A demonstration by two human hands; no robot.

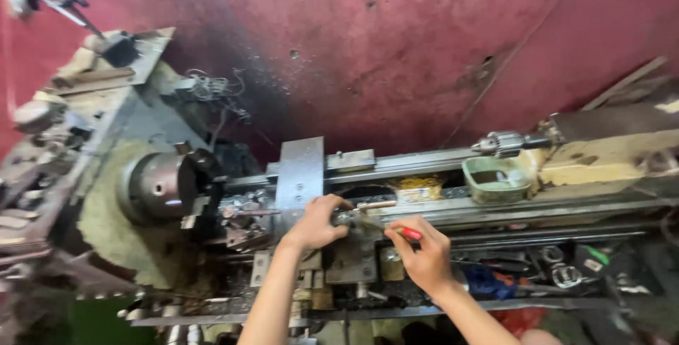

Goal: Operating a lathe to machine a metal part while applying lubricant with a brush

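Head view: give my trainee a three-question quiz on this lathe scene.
1. True or false: the right hand holds a red-handled tool.
2. What does the left hand rest on? A) the chuck B) the carriage C) the green tub
3. Which end of the lathe bed carries the drill chuck, picture-left or picture-right?

Key: 1 true; 2 B; 3 picture-right.

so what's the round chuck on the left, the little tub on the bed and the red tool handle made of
Chuck: looks like bare steel, with a grey dull sheen. Tub: pale green, probably plastic or painted metal, with a worn, grimy rim; I cannot tell which. Red handle in the right hand: glossy, likely plastic.
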